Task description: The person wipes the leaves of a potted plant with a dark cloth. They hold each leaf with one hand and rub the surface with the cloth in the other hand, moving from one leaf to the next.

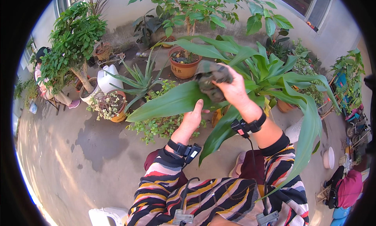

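In my right hand (235,86) is a bunched camouflage-patterned cloth (212,76), pressed against the upper side of a broad green leaf (167,102). My left hand (192,117) supports the same leaf from beneath, its thumb lying along the near edge and most of its fingers hidden under the blade. The leaf points left from a large strap-leaved plant (264,70) in front of me. Another long leaf (311,120) of that plant arches down on the right past my right sleeve. A band with a small device sits on each wrist.
A terracotta pot (183,66) with a small tree stands behind the leaf. Leftward are a spiky aloe (141,79), a white plastic jug (109,79) and a potted bushy tree (85,82). A seated person (44,79) is at far left. A white bucket (107,215) stands at lower left.
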`<control>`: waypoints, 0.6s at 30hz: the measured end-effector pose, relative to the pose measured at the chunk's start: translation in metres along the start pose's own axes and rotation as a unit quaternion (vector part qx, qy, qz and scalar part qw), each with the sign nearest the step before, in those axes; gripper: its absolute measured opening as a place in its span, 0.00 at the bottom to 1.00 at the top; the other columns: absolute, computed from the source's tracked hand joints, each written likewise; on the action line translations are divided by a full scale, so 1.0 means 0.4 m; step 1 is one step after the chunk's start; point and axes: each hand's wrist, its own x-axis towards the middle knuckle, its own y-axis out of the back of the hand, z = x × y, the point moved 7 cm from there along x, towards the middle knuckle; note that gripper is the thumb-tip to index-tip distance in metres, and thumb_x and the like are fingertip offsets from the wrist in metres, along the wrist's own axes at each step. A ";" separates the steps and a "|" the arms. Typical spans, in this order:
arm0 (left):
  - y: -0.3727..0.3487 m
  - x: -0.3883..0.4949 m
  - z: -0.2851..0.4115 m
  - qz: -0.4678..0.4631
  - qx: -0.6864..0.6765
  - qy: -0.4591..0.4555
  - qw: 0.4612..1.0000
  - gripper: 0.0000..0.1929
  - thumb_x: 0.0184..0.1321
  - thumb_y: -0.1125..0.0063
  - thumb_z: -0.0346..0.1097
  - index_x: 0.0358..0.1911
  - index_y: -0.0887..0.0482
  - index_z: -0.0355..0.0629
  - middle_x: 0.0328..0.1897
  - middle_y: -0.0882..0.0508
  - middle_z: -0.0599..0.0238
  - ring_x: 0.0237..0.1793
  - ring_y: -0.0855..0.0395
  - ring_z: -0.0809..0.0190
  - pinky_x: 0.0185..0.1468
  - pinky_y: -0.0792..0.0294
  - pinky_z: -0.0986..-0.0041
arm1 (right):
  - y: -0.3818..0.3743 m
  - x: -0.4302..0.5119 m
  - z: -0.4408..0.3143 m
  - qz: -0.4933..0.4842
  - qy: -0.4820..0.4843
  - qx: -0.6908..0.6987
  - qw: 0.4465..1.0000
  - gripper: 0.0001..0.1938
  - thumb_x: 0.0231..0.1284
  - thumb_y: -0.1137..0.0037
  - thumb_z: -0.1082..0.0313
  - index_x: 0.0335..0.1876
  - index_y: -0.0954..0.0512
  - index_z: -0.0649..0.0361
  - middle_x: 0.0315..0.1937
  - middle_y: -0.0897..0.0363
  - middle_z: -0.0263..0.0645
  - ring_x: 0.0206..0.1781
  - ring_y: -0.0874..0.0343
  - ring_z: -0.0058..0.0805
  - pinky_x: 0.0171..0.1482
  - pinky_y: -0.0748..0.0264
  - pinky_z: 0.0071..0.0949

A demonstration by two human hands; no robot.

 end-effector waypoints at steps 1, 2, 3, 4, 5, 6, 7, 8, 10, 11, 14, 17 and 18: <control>-0.004 -0.001 0.004 -0.017 0.003 -0.006 1.000 0.16 0.73 0.54 0.37 0.58 0.25 0.39 0.56 0.21 0.61 0.51 0.20 0.62 0.42 0.19 0.69 | 0.043 0.023 0.017 0.024 -0.039 -0.003 0.999 0.21 0.54 0.39 0.83 0.56 0.23 0.64 0.45 0.17 0.31 0.48 0.20 0.20 0.55 0.24 0.23; -0.003 -0.002 0.003 -0.014 0.010 -0.003 1.000 0.16 0.73 0.53 0.38 0.58 0.25 0.38 0.55 0.21 0.60 0.50 0.20 0.62 0.41 0.19 0.70 | 0.083 0.046 0.018 0.049 -0.027 -0.031 0.998 0.19 0.56 0.38 0.81 0.55 0.22 0.64 0.43 0.15 0.31 0.45 0.19 0.20 0.53 0.23 0.23; -0.002 -0.002 0.007 -0.017 0.004 -0.018 1.000 0.16 0.73 0.53 0.38 0.57 0.24 0.38 0.55 0.20 0.60 0.50 0.20 0.62 0.41 0.19 0.70 | 0.125 0.055 0.028 0.113 -0.048 -0.101 0.987 0.13 0.60 0.39 0.78 0.51 0.20 0.64 0.44 0.16 0.33 0.45 0.20 0.20 0.52 0.24 0.23; -0.001 0.000 0.003 -0.018 0.003 -0.012 1.000 0.16 0.73 0.53 0.39 0.57 0.24 0.38 0.54 0.20 0.59 0.48 0.19 0.62 0.40 0.20 0.71 | 0.145 0.053 0.031 0.128 -0.057 -0.140 0.980 0.13 0.60 0.39 0.77 0.50 0.20 0.64 0.43 0.15 0.33 0.44 0.20 0.20 0.52 0.24 0.23; 0.002 0.002 0.000 -0.012 0.016 -0.014 1.000 0.16 0.73 0.53 0.39 0.57 0.24 0.37 0.54 0.20 0.59 0.47 0.19 0.62 0.40 0.20 0.71 | 0.148 0.053 0.040 0.132 -0.082 -0.163 0.974 0.13 0.60 0.39 0.77 0.50 0.20 0.64 0.43 0.15 0.33 0.45 0.20 0.20 0.53 0.24 0.23; 0.005 0.004 -0.006 -0.009 0.028 -0.016 0.999 0.16 0.73 0.53 0.40 0.56 0.24 0.37 0.54 0.20 0.58 0.47 0.19 0.62 0.40 0.20 0.71 | 0.116 0.051 0.038 0.091 -0.054 -0.136 0.985 0.13 0.59 0.39 0.77 0.50 0.20 0.64 0.43 0.15 0.33 0.45 0.20 0.20 0.53 0.24 0.23; 0.005 0.005 -0.007 -0.019 0.037 -0.031 0.999 0.16 0.73 0.53 0.40 0.56 0.24 0.37 0.54 0.20 0.58 0.46 0.19 0.62 0.40 0.20 0.72 | 0.086 0.038 0.047 0.077 -0.087 -0.124 0.985 0.13 0.59 0.38 0.77 0.50 0.20 0.64 0.43 0.15 0.33 0.45 0.20 0.21 0.54 0.24 0.23; 0.008 0.009 -0.010 -0.030 0.082 -0.041 0.995 0.16 0.74 0.55 0.39 0.57 0.26 0.35 0.54 0.21 0.57 0.45 0.18 0.62 0.39 0.20 0.72 | 0.024 0.024 0.034 0.026 -0.054 -0.097 0.994 0.16 0.57 0.39 0.79 0.52 0.21 0.64 0.45 0.16 0.33 0.47 0.20 0.20 0.55 0.25 0.23; 0.025 0.011 -0.037 -0.015 0.122 0.017 0.992 0.15 0.74 0.54 0.37 0.57 0.25 0.37 0.51 0.21 0.59 0.48 0.20 0.63 0.48 0.22 0.70 | -0.113 0.005 0.024 -0.026 -0.054 -0.046 0.997 0.23 0.51 0.38 0.84 0.56 0.23 0.63 0.51 0.19 0.34 0.52 0.22 0.21 0.59 0.26 0.27; 0.030 0.013 -0.042 -0.015 0.139 0.038 0.989 0.15 0.74 0.54 0.37 0.57 0.25 0.37 0.50 0.21 0.60 0.49 0.21 0.63 0.53 0.23 0.69 | -0.178 -0.001 -0.002 -0.052 -0.022 -0.087 0.995 0.25 0.47 0.37 0.84 0.56 0.23 0.61 0.50 0.19 0.34 0.54 0.22 0.23 0.60 0.26 0.29; 0.019 -0.013 -0.028 -0.069 0.234 0.103 0.964 0.18 0.73 0.52 0.46 0.53 0.22 0.38 0.44 0.19 0.66 0.41 0.23 0.66 0.52 0.27 0.72 | -0.373 -0.015 -0.086 -0.164 0.040 -0.034 0.985 0.24 0.48 0.34 0.80 0.54 0.23 0.61 0.48 0.18 0.37 0.51 0.21 0.24 0.56 0.24 0.27; -0.009 -0.065 0.028 -0.085 0.289 0.186 0.935 0.23 0.73 0.51 0.55 0.48 0.19 0.39 0.38 0.17 0.71 0.34 0.25 0.69 0.51 0.32 0.74 | -0.442 -0.072 -0.159 -0.199 -0.018 0.051 0.979 0.19 0.52 0.34 0.74 0.52 0.21 0.59 0.40 0.15 0.34 0.47 0.22 0.20 0.52 0.26 0.24; -0.011 -0.071 0.054 -0.042 0.313 0.208 0.926 0.22 0.73 0.51 0.54 0.49 0.20 0.39 0.41 0.16 0.69 0.37 0.23 0.69 0.53 0.31 0.73 | -0.421 -0.101 -0.177 -0.157 -0.027 0.005 0.987 0.20 0.53 0.33 0.72 0.53 0.21 0.59 0.40 0.15 0.36 0.46 0.21 0.22 0.54 0.26 0.25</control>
